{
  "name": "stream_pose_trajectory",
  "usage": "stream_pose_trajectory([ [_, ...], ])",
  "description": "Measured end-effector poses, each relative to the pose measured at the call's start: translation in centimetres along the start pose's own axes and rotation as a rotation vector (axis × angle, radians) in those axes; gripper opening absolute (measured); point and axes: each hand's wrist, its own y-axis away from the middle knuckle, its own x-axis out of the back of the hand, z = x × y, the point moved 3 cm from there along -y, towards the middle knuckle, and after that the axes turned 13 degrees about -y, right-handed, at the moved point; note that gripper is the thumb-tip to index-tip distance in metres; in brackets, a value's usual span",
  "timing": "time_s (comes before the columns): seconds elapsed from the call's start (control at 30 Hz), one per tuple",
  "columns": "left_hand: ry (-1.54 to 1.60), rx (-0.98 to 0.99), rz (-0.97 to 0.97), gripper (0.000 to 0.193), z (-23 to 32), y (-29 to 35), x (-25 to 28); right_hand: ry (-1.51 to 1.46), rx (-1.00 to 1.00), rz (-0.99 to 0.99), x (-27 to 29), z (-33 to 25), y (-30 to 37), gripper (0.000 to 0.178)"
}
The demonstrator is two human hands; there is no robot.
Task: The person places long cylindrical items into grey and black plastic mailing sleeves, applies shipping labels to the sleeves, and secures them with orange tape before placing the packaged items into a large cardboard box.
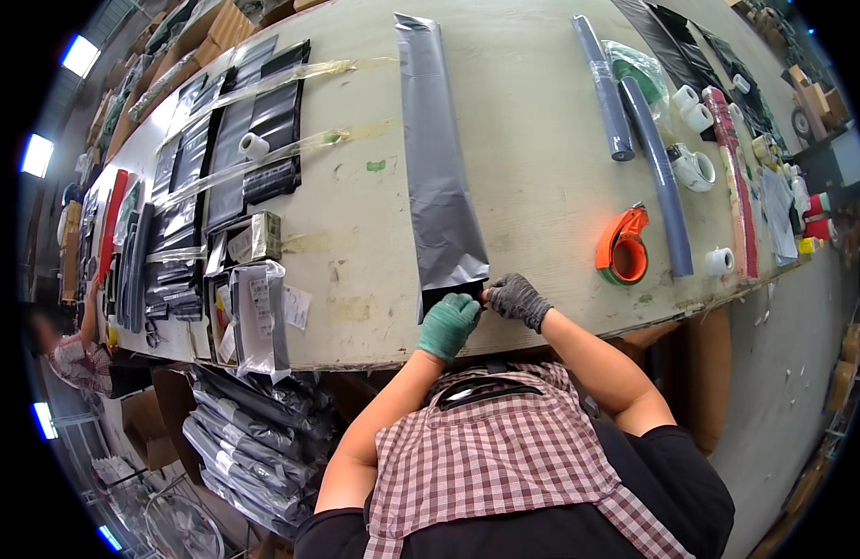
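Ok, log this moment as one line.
long grey plastic sleeve: on worktable; left hand: on its black near end; right hand: at same end; orange tape dispenser: right of sleeve

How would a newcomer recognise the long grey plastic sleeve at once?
On the pale table, find the green-gloved left hand. From it, the long grey plastic sleeve stretches toward the far side. Unlike the bluish rolls and taped black sheets, it lies flat and alone.

My left hand [450, 327] and right hand [518, 302] wear matt cloth gloves [446, 337]. The long grey sleeve [439, 177] looks like smooth, softly shiny, creased plastic; the pale desk [532, 186] is matt and scuffed; my checked apron [495, 452] is woven cloth.
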Motion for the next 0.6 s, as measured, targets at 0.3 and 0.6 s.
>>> stream_pose_trajectory([
  [0.3,0.1,0.267,-0.057,0.014,0.3,5.5,7.8,0.118,0.126,0.053,-1.3,-1.6,2.6,0.028],
  [0.6,0.11,0.274,-0.234,0.016,-0.6,-2.1,1.0,-0.104,0.21,0.012,-0.7,-1.4,2.3,0.027],
])
